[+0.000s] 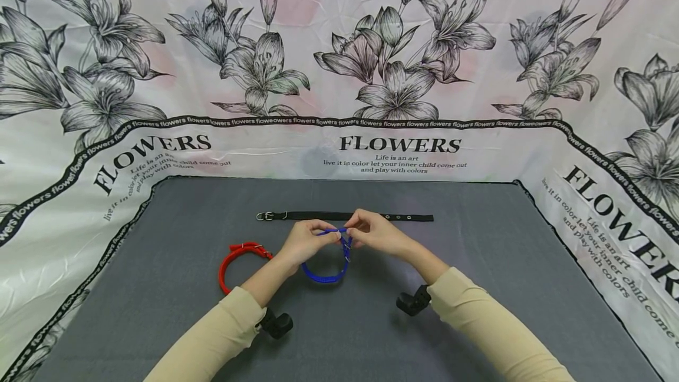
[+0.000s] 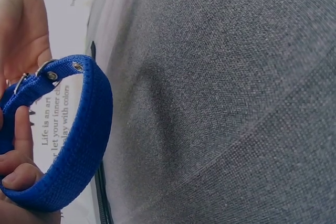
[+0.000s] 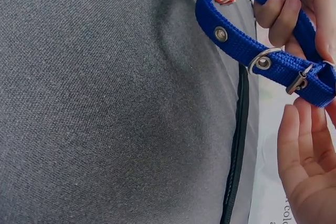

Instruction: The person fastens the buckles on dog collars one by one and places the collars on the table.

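Observation:
A blue collar (image 1: 325,279) of woven strap, bent into a loop, hangs between the two hands above the table. The left hand (image 1: 307,243) pinches the band at its top. Opposite it, the right hand (image 1: 375,232) pinches the strap near the buckle with thumb and fingers. The right wrist view shows the metal buckle (image 3: 298,81), a D-ring (image 3: 257,62) and an eyelet (image 3: 220,34). In the left wrist view the loop (image 2: 100,114) stays off the cloth. Where the fingertips meet the strap end is partly hidden.
A black collar (image 1: 411,217) lies straight along the table behind the hands. The red collar (image 1: 225,267), buckled into a ring, sits left of the blue one, partly behind the left forearm. Grey cloth (image 1: 493,264) covers the table; a flower-printed sheet (image 1: 286,149) rises behind.

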A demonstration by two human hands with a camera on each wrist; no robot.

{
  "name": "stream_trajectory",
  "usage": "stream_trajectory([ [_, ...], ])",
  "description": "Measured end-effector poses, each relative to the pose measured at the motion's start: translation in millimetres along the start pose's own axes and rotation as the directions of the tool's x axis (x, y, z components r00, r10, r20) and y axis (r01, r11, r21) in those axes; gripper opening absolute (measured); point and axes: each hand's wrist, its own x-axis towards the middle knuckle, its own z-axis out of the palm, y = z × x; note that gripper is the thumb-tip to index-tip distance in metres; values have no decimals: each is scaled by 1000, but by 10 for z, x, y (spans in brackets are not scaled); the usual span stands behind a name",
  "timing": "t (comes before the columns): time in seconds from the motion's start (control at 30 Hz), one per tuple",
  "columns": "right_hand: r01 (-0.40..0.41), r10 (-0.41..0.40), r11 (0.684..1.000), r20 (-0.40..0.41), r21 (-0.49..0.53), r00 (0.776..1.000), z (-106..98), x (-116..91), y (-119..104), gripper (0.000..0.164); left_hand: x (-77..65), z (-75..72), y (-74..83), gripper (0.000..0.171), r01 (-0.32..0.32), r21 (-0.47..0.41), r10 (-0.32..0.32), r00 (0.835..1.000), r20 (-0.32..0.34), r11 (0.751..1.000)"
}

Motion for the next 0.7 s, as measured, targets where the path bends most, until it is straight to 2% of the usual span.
stream_trajectory([
  [0.27, 49, -51, 986, -9, -158, 999, 40, 12, -24, 6, -13, 22, 24, 27, 0, 37, 0, 1000, 10, 999],
  [0.5, -29, 27, 998, -41, -52, 999, 22, -1, -33, 14, 19, -6, 34, 28, 30, -40, -30, 1000, 0, 999],
  [0.6, -34, 33, 999, -46, -23, 998, 13, -8, -26, 14, 35, -6, 31, 26, 35, -59, -36, 999, -12, 998],
  [0.7, -9, 6, 999, -54, -47, 999, 19, -9, -10, 9, 35, 5, 32, 26, 29, -47, -30, 999, -18, 998],
])
